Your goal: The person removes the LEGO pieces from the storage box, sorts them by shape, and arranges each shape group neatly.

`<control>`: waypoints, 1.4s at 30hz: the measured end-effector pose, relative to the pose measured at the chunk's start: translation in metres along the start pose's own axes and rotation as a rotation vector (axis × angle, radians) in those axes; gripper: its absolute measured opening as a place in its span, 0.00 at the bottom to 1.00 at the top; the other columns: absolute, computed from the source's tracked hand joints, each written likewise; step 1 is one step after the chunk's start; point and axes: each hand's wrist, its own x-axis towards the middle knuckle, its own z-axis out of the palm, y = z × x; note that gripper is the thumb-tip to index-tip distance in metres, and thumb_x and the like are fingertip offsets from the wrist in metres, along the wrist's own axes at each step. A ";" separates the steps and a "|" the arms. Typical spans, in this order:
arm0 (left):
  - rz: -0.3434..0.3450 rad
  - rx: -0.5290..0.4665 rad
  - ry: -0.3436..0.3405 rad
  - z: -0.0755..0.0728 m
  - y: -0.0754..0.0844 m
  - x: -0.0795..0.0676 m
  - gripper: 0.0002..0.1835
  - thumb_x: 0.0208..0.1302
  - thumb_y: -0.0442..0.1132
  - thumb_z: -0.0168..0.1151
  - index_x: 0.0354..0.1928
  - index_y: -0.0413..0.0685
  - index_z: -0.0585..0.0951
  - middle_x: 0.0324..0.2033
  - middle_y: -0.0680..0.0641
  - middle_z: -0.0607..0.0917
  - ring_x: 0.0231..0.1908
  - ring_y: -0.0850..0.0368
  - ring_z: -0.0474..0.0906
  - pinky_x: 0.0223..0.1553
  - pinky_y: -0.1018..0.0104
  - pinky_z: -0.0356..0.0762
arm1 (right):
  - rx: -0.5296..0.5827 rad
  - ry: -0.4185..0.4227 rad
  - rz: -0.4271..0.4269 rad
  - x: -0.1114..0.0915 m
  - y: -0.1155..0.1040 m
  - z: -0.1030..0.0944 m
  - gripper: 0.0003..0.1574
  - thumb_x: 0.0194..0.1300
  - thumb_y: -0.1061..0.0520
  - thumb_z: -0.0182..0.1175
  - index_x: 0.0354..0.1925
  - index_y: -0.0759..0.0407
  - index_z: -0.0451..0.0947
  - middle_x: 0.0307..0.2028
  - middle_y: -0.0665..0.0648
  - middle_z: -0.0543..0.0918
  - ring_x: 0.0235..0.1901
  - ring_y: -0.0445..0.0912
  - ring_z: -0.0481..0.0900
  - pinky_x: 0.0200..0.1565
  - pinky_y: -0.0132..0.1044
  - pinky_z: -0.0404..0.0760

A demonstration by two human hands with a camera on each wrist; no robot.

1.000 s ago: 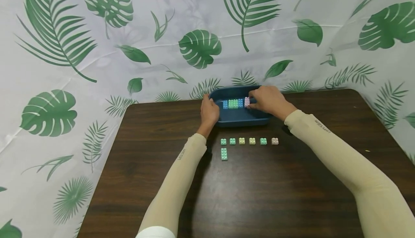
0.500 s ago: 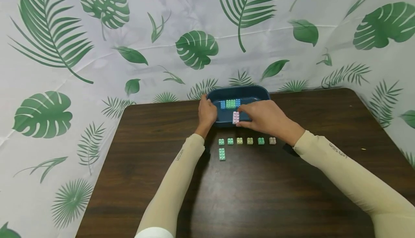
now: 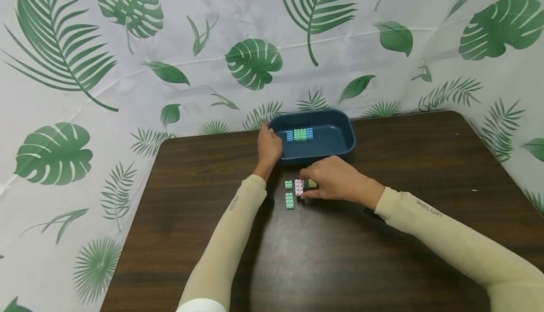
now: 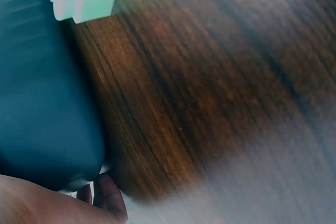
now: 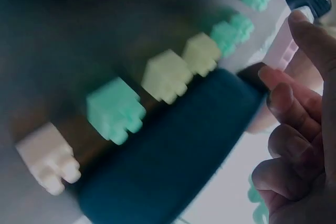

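Observation:
Between the thumb and fingertips of my right hand [image 3: 335, 180] is a pink building brick [image 3: 299, 187], pinched over the row of small bricks on the table. My left hand [image 3: 269, 146] grips the left end of a dark blue tray [image 3: 353, 138]. Just left of the pink brick sits a small green brick [image 3: 288, 184], and a longer green brick [image 3: 289, 200] lies nearer. In the right wrist view, yellow bricks [image 5: 168, 77], a green brick [image 5: 115, 108] and a pale pink brick [image 5: 48, 156] line up along the tray's side. My right hand hides most of this row in the head view.
Inside the tray, green bricks [image 3: 300, 134] lie between a left blue brick [image 3: 290, 135] and a right blue brick [image 3: 310, 133]. The dark wooden table [image 3: 204, 184] meets a leaf-patterned cloth [image 3: 182, 90] at the back.
My right hand has lifted the pink brick out of the tray and brought it toward me and left, down to the row of small bricks. My left hand has stayed on the tray.

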 end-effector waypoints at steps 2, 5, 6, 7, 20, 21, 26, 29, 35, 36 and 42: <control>0.005 -0.005 -0.001 0.000 0.000 0.000 0.25 0.88 0.43 0.35 0.79 0.46 0.63 0.74 0.41 0.73 0.71 0.43 0.74 0.71 0.46 0.73 | -0.003 -0.022 0.000 -0.004 -0.001 0.005 0.26 0.60 0.32 0.76 0.44 0.48 0.87 0.34 0.47 0.92 0.32 0.39 0.87 0.33 0.41 0.86; 0.014 -0.005 0.003 0.000 0.000 -0.001 0.25 0.88 0.43 0.35 0.79 0.45 0.63 0.73 0.41 0.74 0.70 0.43 0.75 0.70 0.45 0.75 | 0.004 -0.045 -0.010 -0.007 -0.003 0.011 0.26 0.60 0.32 0.76 0.44 0.48 0.88 0.34 0.47 0.92 0.31 0.39 0.87 0.34 0.41 0.86; 0.016 -0.003 0.005 0.000 0.000 0.000 0.25 0.88 0.42 0.35 0.79 0.45 0.63 0.73 0.41 0.74 0.69 0.43 0.76 0.69 0.45 0.75 | 0.005 -0.050 -0.016 -0.007 -0.003 0.013 0.26 0.60 0.32 0.76 0.44 0.48 0.88 0.34 0.47 0.92 0.32 0.39 0.87 0.34 0.41 0.86; 0.019 -0.005 0.005 0.000 0.000 0.000 0.25 0.88 0.42 0.35 0.79 0.45 0.63 0.73 0.41 0.74 0.69 0.43 0.76 0.69 0.45 0.75 | 0.006 -0.053 -0.023 -0.007 -0.004 0.014 0.26 0.60 0.32 0.76 0.44 0.48 0.88 0.34 0.47 0.91 0.31 0.39 0.87 0.34 0.41 0.86; 0.018 -0.009 -0.011 0.000 0.000 0.000 0.25 0.88 0.43 0.34 0.80 0.45 0.62 0.75 0.41 0.72 0.70 0.43 0.74 0.70 0.45 0.74 | -0.014 -0.089 -0.010 -0.007 -0.007 0.027 0.25 0.58 0.29 0.76 0.38 0.45 0.86 0.29 0.44 0.88 0.27 0.39 0.84 0.29 0.42 0.81; 0.018 -0.009 -0.011 0.000 0.000 0.000 0.25 0.88 0.43 0.34 0.80 0.45 0.62 0.75 0.41 0.72 0.71 0.43 0.74 0.70 0.46 0.74 | -0.017 -0.087 -0.010 -0.007 -0.007 0.027 0.25 0.58 0.29 0.76 0.38 0.45 0.86 0.28 0.44 0.88 0.26 0.39 0.83 0.28 0.42 0.81; 0.018 -0.012 -0.013 0.000 -0.001 0.001 0.26 0.88 0.43 0.34 0.80 0.45 0.62 0.76 0.41 0.71 0.72 0.43 0.73 0.71 0.45 0.73 | -0.024 -0.078 -0.012 -0.008 -0.006 0.027 0.26 0.57 0.29 0.76 0.39 0.46 0.86 0.30 0.45 0.90 0.28 0.40 0.85 0.29 0.42 0.82; 0.016 -0.014 -0.015 -0.001 0.000 0.000 0.26 0.88 0.43 0.34 0.80 0.45 0.62 0.77 0.41 0.71 0.73 0.43 0.72 0.73 0.46 0.72 | -0.019 -0.084 -0.006 -0.008 -0.008 0.025 0.27 0.57 0.28 0.76 0.42 0.46 0.88 0.32 0.46 0.91 0.30 0.41 0.87 0.30 0.43 0.83; 0.010 -0.019 -0.023 0.000 0.000 0.000 0.26 0.88 0.43 0.34 0.81 0.45 0.61 0.78 0.42 0.69 0.75 0.44 0.70 0.75 0.47 0.70 | 0.020 -0.078 0.027 -0.009 -0.004 0.008 0.29 0.60 0.27 0.72 0.43 0.47 0.89 0.33 0.45 0.92 0.28 0.38 0.85 0.29 0.39 0.82; 0.009 -0.019 -0.025 0.000 0.000 0.000 0.26 0.88 0.43 0.34 0.81 0.46 0.61 0.78 0.42 0.69 0.75 0.44 0.70 0.74 0.47 0.70 | 0.028 -0.061 0.036 -0.009 -0.002 0.003 0.29 0.61 0.26 0.72 0.43 0.47 0.89 0.32 0.45 0.92 0.26 0.37 0.84 0.29 0.38 0.81; 0.009 -0.014 -0.006 0.000 0.000 0.001 0.26 0.88 0.43 0.34 0.80 0.45 0.63 0.75 0.41 0.73 0.72 0.43 0.73 0.72 0.45 0.72 | 0.041 0.064 0.109 -0.002 0.018 -0.028 0.31 0.64 0.26 0.69 0.47 0.49 0.90 0.25 0.43 0.86 0.20 0.33 0.73 0.27 0.35 0.77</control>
